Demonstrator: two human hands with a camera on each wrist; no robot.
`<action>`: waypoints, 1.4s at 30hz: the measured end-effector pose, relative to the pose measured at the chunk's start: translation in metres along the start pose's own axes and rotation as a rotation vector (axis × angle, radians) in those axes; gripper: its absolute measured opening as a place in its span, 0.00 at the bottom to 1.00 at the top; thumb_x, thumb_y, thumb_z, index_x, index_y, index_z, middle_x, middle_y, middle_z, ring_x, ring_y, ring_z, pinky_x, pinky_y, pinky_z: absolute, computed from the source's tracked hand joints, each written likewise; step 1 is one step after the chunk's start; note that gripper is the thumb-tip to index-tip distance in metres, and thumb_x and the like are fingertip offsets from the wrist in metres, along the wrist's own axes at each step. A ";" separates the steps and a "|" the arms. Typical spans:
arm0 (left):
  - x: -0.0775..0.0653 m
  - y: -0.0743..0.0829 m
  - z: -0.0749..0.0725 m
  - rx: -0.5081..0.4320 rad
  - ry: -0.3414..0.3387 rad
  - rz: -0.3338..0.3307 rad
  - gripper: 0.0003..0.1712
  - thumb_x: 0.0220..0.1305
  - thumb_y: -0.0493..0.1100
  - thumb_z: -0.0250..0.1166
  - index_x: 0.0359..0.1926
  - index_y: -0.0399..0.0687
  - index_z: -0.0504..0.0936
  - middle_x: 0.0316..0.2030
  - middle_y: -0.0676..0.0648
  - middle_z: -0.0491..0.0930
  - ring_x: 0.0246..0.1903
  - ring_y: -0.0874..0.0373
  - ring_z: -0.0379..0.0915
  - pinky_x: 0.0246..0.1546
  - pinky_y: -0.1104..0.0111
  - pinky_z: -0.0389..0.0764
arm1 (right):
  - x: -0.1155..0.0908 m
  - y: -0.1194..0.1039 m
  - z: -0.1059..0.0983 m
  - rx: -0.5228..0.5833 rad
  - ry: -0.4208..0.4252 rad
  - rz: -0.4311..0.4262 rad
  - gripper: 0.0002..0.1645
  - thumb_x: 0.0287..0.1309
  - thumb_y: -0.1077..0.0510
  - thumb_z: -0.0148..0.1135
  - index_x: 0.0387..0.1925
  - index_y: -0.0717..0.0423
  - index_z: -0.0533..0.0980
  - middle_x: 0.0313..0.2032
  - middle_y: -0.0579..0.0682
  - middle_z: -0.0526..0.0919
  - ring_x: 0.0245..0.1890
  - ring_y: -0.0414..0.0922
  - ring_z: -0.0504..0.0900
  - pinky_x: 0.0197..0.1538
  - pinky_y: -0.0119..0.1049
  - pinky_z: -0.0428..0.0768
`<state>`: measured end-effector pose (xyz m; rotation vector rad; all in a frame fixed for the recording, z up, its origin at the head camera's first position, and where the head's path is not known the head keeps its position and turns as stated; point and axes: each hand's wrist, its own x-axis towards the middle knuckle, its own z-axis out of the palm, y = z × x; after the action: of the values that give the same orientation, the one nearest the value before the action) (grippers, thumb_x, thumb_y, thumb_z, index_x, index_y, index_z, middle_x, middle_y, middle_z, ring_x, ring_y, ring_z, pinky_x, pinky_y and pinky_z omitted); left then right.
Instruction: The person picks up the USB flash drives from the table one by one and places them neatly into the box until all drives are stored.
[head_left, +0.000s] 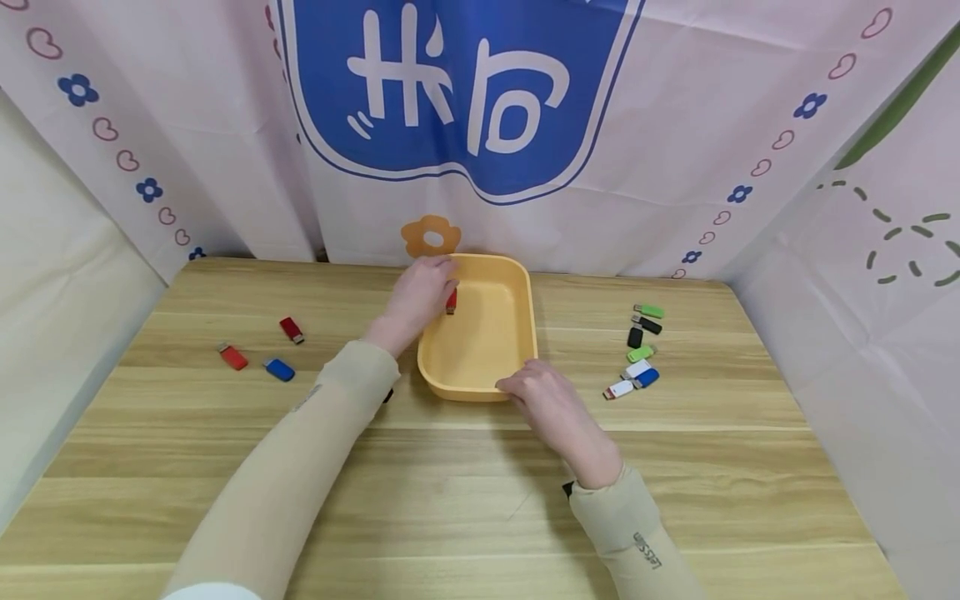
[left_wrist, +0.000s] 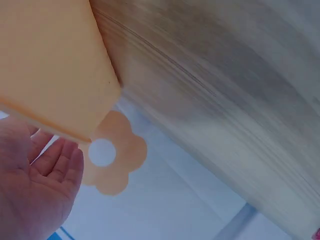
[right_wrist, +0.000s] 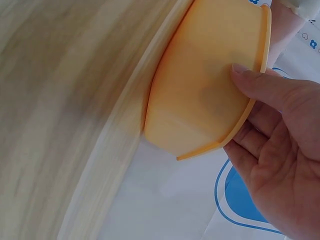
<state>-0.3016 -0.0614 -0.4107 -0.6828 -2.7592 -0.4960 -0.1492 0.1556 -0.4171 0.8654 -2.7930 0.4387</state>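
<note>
A yellow rectangular tray (head_left: 480,350) with raised walls stands on the table near the back curtain. My left hand (head_left: 416,302) grips its rim at the far left corner; in the left wrist view the fingers (left_wrist: 67,160) curl by the rim, the thumb hidden. My right hand (head_left: 551,408) pinches the near right corner, the thumb (right_wrist: 250,82) on the outer wall and the fingers on the rim's other side. Inside the tray, just below the left hand, lies a red USB stick (head_left: 452,302), partly covered by that hand.
Left of the tray lie a dark red USB stick (head_left: 292,330), a red one (head_left: 233,357) and a blue one (head_left: 280,370). Several green, black, white and blue sticks (head_left: 641,354) lie at right. A black object (head_left: 387,396) peeks from behind the left forearm. A printed curtain (head_left: 600,225) hangs behind.
</note>
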 end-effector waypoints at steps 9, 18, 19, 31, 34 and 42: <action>-0.023 -0.002 -0.011 -0.060 0.093 0.023 0.18 0.66 0.40 0.66 0.55 0.36 0.81 0.54 0.37 0.82 0.57 0.40 0.76 0.61 0.51 0.76 | 0.000 -0.001 0.000 0.008 -0.012 0.006 0.10 0.57 0.67 0.68 0.40 0.54 0.88 0.37 0.46 0.91 0.40 0.45 0.84 0.56 0.40 0.80; -0.047 -0.009 -0.019 -0.067 0.186 0.028 0.15 0.63 0.37 0.68 0.50 0.35 0.83 0.50 0.36 0.84 0.54 0.39 0.78 0.59 0.49 0.77 | 0.000 -0.001 -0.001 0.012 -0.018 0.019 0.10 0.58 0.67 0.67 0.40 0.54 0.88 0.37 0.45 0.91 0.38 0.44 0.82 0.45 0.37 0.81; -0.050 -0.011 -0.019 -0.072 0.192 0.027 0.15 0.63 0.36 0.67 0.50 0.34 0.83 0.50 0.36 0.84 0.54 0.39 0.78 0.59 0.50 0.76 | 0.000 -0.001 -0.001 0.013 -0.019 0.021 0.10 0.58 0.67 0.67 0.40 0.53 0.88 0.37 0.45 0.91 0.38 0.44 0.82 0.45 0.37 0.81; -0.090 -0.048 -0.043 -0.086 0.131 -0.162 0.16 0.68 0.37 0.63 0.55 0.37 0.81 0.53 0.33 0.82 0.51 0.36 0.79 0.51 0.47 0.80 | 0.000 -0.002 -0.002 0.018 -0.024 0.034 0.10 0.58 0.67 0.68 0.40 0.54 0.88 0.37 0.46 0.90 0.38 0.44 0.82 0.45 0.38 0.81; -0.097 -0.060 -0.051 -0.065 0.087 -0.240 0.18 0.70 0.40 0.61 0.58 0.38 0.79 0.56 0.33 0.80 0.53 0.35 0.78 0.49 0.45 0.80 | 0.000 -0.002 -0.001 0.018 -0.020 0.032 0.10 0.57 0.67 0.68 0.40 0.54 0.88 0.36 0.46 0.91 0.38 0.44 0.82 0.46 0.39 0.81; -0.109 -0.082 -0.062 -0.076 -0.047 -0.446 0.29 0.71 0.45 0.58 0.67 0.32 0.68 0.64 0.24 0.67 0.62 0.26 0.64 0.58 0.36 0.69 | 0.001 -0.001 -0.001 0.008 -0.020 0.013 0.10 0.57 0.67 0.68 0.40 0.54 0.88 0.37 0.46 0.91 0.38 0.45 0.83 0.50 0.39 0.81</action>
<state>-0.2385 -0.1973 -0.4107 -0.0840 -2.9507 -0.6816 -0.1492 0.1547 -0.4157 0.8576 -2.8183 0.4457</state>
